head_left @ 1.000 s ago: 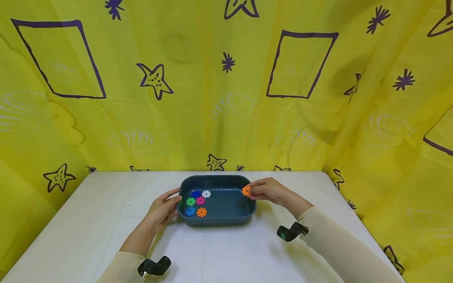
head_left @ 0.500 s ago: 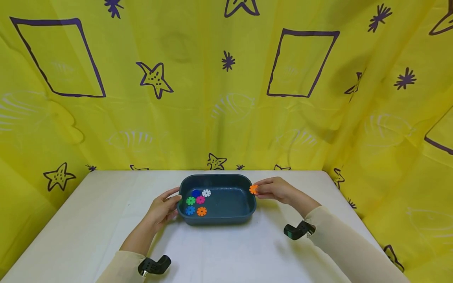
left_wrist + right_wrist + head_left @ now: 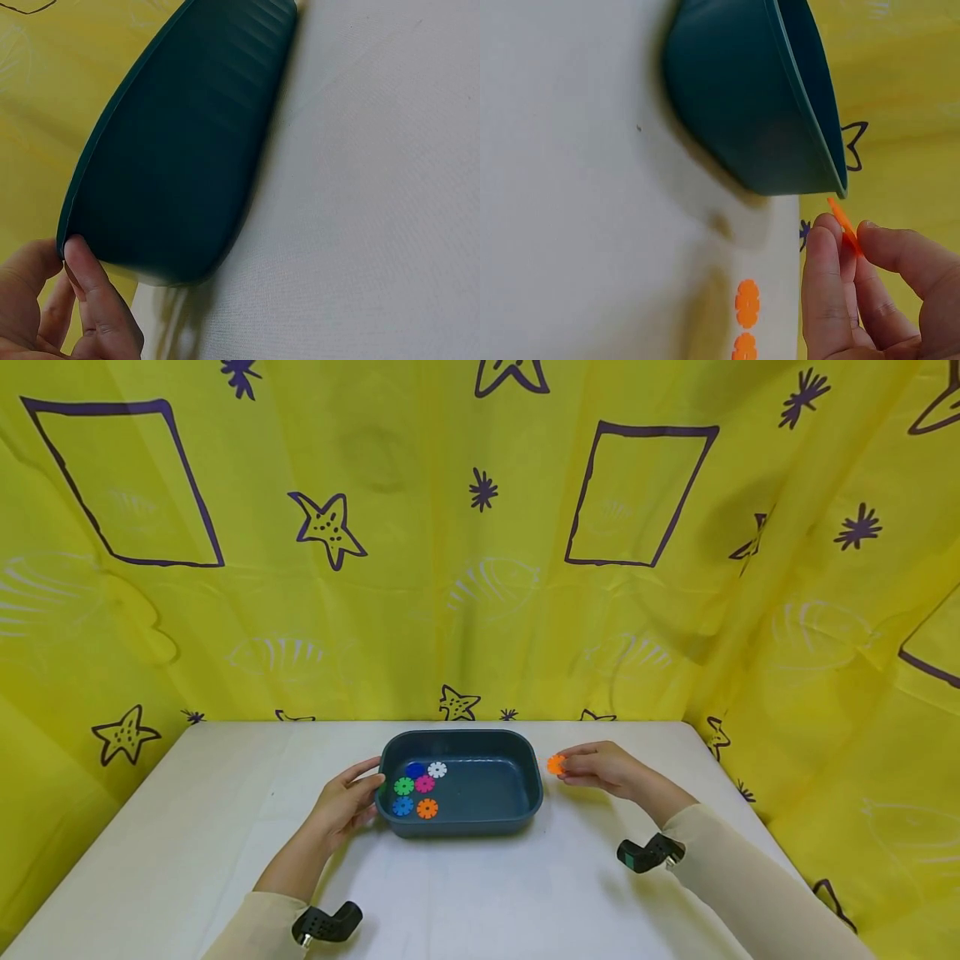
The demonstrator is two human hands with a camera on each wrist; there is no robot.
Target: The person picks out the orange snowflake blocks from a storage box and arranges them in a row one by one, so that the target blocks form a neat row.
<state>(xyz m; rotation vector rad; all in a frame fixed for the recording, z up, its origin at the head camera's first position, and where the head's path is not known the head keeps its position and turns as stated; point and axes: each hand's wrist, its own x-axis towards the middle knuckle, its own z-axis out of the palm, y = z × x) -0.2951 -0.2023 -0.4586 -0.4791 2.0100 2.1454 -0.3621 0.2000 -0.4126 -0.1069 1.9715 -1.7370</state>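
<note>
A dark blue-green oval plastic tub (image 3: 480,828) stands on the white table. My left hand (image 3: 341,806) grips its left end, thumb over the rim. Inside, toward the left, lie several notched plastic discs: dark blue (image 3: 415,770), white (image 3: 437,769), green (image 3: 404,786), pink (image 3: 425,784), blue (image 3: 402,807) and orange (image 3: 427,808). Just beyond the tub's right end, my right hand (image 3: 611,770) pinches another orange disc (image 3: 556,765) between thumb and fingertips, above the table. The right wrist view shows this disc (image 3: 844,225) edge-on.
Two more orange discs lie on the table below the right hand, an upper one (image 3: 747,304) and a lower one (image 3: 745,347) in the right wrist view. A yellow curtain (image 3: 405,610) hangs behind and beside the white table (image 3: 210,827).
My right hand has moved right with its orange disc, from over the tub's right rim to just outside it. The left hand and the tub stay in place.
</note>
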